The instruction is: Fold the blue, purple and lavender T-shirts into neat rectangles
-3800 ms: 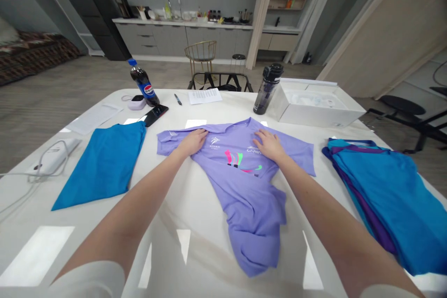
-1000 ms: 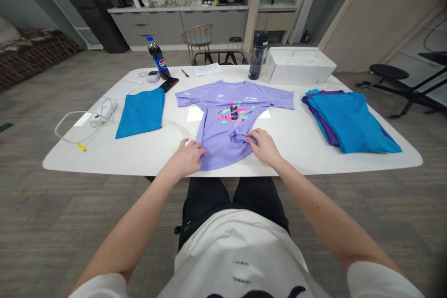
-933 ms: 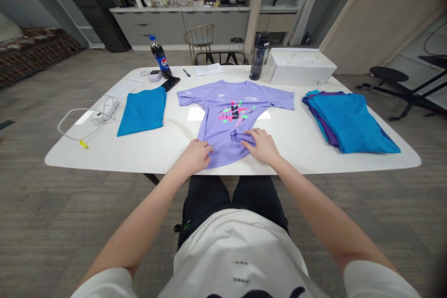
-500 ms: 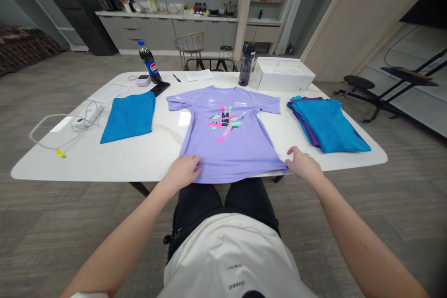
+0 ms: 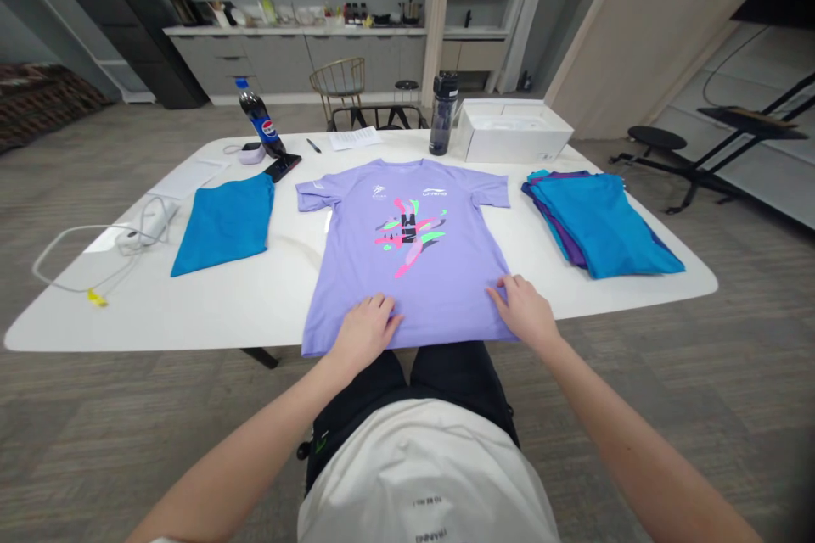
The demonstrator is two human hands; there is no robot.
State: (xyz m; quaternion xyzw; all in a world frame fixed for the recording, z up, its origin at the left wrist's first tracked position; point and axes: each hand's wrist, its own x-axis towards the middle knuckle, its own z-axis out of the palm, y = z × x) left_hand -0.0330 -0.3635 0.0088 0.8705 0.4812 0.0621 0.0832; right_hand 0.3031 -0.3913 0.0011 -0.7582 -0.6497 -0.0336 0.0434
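Observation:
A lilac T-shirt with a pink, green and black print lies spread flat, front up, its hem at the near table edge. My left hand rests on the shirt just above the hem, left of the middle, fingers laid on the cloth. On the lower right side of the shirt is my right hand, thumb and fingers apart and touching the fabric. Neither hand grips anything. To the left lies a folded blue garment. A stack of blue and purple folded garments sits at the right.
On the white table, a cola bottle, phone and pen stand or lie at the back left. A dark drink bottle is beside a white box. A power strip with white cable lies left.
My left hand has moved right, from the shirt's lower left edge onto the cloth. My right hand has shifted left, from the hem corner onto the shirt. The view has moved slightly.

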